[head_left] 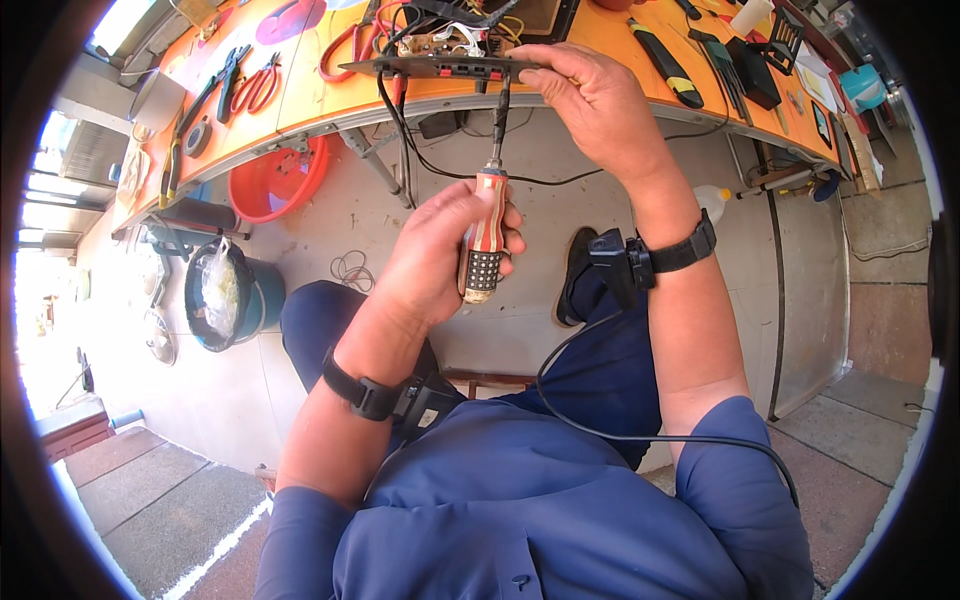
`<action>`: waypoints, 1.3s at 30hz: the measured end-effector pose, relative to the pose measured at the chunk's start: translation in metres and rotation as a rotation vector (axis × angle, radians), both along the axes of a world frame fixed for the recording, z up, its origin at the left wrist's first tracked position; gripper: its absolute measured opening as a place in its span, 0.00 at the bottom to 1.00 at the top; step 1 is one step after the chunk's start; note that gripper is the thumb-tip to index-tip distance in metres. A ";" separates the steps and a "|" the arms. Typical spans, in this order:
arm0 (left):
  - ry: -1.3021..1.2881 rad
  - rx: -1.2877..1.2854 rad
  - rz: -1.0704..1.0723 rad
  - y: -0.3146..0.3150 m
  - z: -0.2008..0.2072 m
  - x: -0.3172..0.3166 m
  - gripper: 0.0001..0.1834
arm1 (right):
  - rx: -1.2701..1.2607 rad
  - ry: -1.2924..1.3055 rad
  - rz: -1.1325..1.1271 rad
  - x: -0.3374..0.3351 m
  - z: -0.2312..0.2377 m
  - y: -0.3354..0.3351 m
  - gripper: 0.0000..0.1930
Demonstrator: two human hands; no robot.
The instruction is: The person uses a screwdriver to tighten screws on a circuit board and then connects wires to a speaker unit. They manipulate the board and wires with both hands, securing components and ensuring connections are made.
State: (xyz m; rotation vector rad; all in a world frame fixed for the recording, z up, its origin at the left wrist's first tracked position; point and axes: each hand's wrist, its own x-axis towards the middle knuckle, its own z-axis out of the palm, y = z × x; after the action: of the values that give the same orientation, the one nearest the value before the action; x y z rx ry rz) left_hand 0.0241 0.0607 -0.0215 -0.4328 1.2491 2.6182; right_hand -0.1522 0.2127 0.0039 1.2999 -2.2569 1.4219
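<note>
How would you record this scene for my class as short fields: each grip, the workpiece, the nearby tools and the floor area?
Left grip: closed around the striped handle of a screwdriver, shaft pointing toward the panel
Right grip: thumb and finger at the panel's right end
Workpiece: long dark panel with wires behind it
Tip contact: cannot tell
Tools on orange table: red-handled pliers, black-and-yellow tool
Floor area: red basin, teal bucket holding a plastic bag

Facing a table (pixel 300 100) with pliers (pixel 268 72) on its left, a panel (pixel 440 69) midway along its near edge, a hand tool (pixel 665 63) rightward; overlooking a basin (pixel 257 188) lower left.
</note>
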 end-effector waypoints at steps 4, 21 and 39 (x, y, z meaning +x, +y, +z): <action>-0.039 0.094 -0.012 -0.004 0.002 -0.002 0.17 | 0.008 -0.012 -0.010 0.001 0.001 0.000 0.13; 0.018 0.071 0.062 0.006 -0.001 -0.003 0.15 | -0.014 -0.003 -0.004 0.001 0.000 -0.001 0.13; 0.075 -0.163 0.033 0.008 -0.002 -0.005 0.18 | 0.002 0.009 -0.022 0.000 0.000 0.000 0.13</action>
State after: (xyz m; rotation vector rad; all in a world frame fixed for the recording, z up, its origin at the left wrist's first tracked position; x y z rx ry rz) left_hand 0.0188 0.0684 -0.0239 -0.3887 1.4987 2.5916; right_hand -0.1524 0.2125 0.0043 1.2757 -2.2599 1.4041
